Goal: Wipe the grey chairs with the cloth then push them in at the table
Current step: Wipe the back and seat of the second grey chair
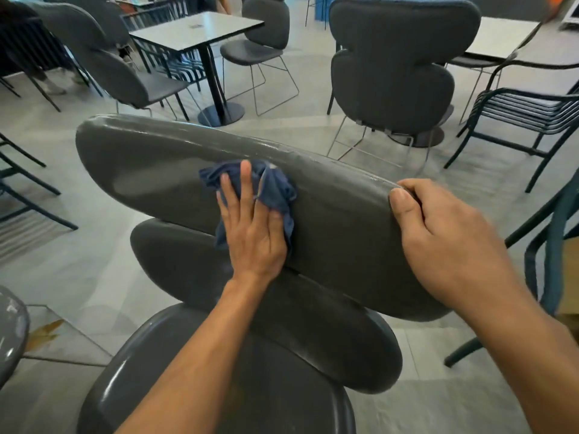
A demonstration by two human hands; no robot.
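A grey chair [150, 164] with a two-part padded back fills the middle of the head view, its seat low in the frame. My left hand [250, 227] lies flat with straight fingers on a crumpled dark blue cloth [279, 186], pressing it against the front of the upper back pad. My right hand [438, 233] grips the right end of that same pad, thumb on the front and fingers curled over the top edge. Part of the cloth is hidden under my left palm.
More grey chairs [391, 67] stand behind, around a square white table [194, 29] on a black pedestal. Dark metal slatted chairs [529, 111] stand at the right and left edges. Another grey seat edge [12, 333] shows at the lower left. Pale tiled floor lies between.
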